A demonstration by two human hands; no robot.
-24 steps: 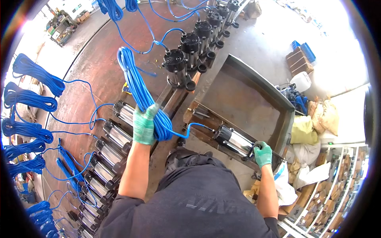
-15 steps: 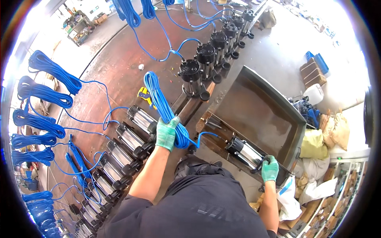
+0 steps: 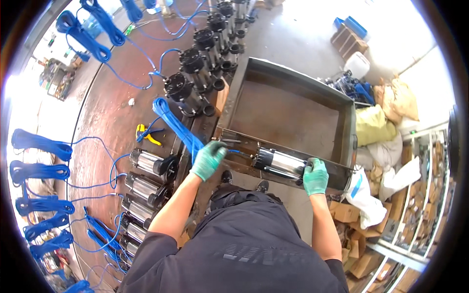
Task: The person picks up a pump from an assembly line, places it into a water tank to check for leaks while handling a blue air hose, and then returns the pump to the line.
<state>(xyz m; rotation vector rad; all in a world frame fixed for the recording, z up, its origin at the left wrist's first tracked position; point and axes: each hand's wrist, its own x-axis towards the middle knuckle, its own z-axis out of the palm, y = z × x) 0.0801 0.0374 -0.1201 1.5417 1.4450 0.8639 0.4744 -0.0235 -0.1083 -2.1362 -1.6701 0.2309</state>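
Note:
A steel-cylinder pump [image 3: 281, 163] with black ends lies on its side across the near rim of a metal tank. My right hand [image 3: 316, 177], in a green glove, is closed around its right end. My left hand [image 3: 209, 160], gloved alike, is at the near end of a bundled blue cable coil [image 3: 176, 126] lying over the bench edge. Its fingers are bent and slightly blurred, so whether they still grip the coil is unclear. A short stretch of blue cable [image 3: 238, 152] shows between this hand and the pump's left end.
The rectangular metal tank [image 3: 351, 115] stands ahead. Upright pumps [image 3: 195, 66] line the bench beyond my left hand; lying pumps [image 3: 146, 161] line its near side. Yellow-handled pliers [image 3: 148, 134] rest on the bench. Sacks [image 3: 373, 124] and a shelf rack [image 3: 410, 219] stand at right.
The coil has come down onto the bench edge, and my left hand has shifted to its near end. My right hand stays on the pump. The whole view has turned and shifted.

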